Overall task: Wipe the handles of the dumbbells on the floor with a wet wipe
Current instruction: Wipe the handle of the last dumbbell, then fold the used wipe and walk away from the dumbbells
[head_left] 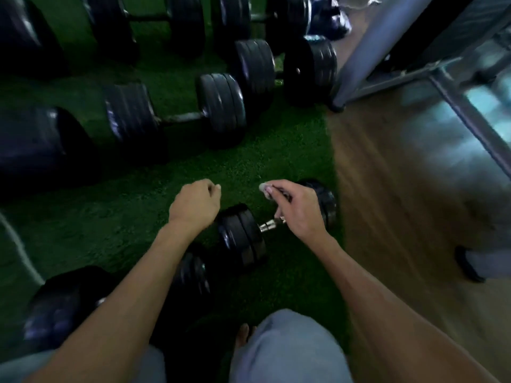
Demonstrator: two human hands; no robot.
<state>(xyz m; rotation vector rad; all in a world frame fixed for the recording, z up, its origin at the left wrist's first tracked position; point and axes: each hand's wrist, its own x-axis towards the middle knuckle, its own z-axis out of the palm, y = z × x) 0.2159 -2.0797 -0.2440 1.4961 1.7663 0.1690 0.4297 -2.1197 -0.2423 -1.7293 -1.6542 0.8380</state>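
Note:
A black dumbbell (243,236) with a chrome handle (267,226) lies on green turf just ahead of my knees. My right hand (297,210) hovers over its handle and pinches a small pale wet wipe (264,187) between curled fingers. My left hand (195,204) is curled into a loose fist above the turf, left of the dumbbell's near weight, and holds nothing I can see. The far weight (326,203) is partly hidden behind my right hand. Another black dumbbell (190,277) lies under my left forearm.
Several larger black dumbbells (221,106) lie in rows on the turf (276,156) ahead and to the left. A wooden floor (401,203) begins on the right, with a grey metal frame (367,59) standing on it. My grey-clad knees (287,349) are at the bottom.

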